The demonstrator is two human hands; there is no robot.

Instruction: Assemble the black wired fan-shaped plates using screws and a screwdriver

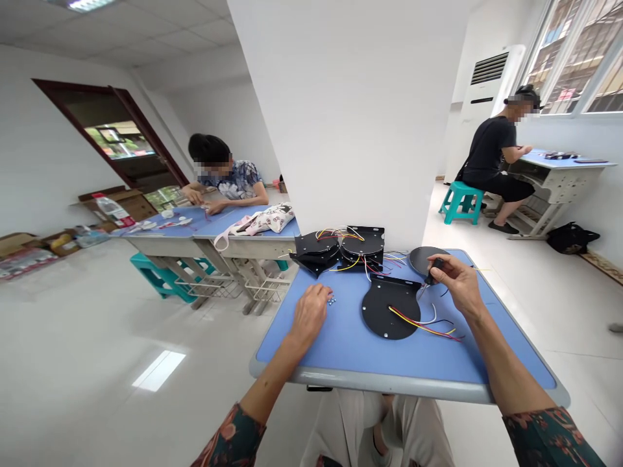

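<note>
My left hand (310,312) rests on the blue tabletop, fingers loosely bent, the tips beside a small group of silver screws (331,300). In my right hand (456,280) is a screwdriver (435,270) with a black handle, held between thumb and fingers and pointing down. Its tip is near the right edge of a round black metal plate (377,318) with a raised, slotted flange at its far side. Red, yellow, white and black wires (423,326) come out of the plate's middle. Silver screw heads show near its rim.
Black wired assemblies (363,243) stand at the table's back left. Another black disc (426,258) lies behind my right hand. A white pillar (355,117) rises beyond the table (335,357). One person (228,181) sits working at the left, another (494,146) at the right.
</note>
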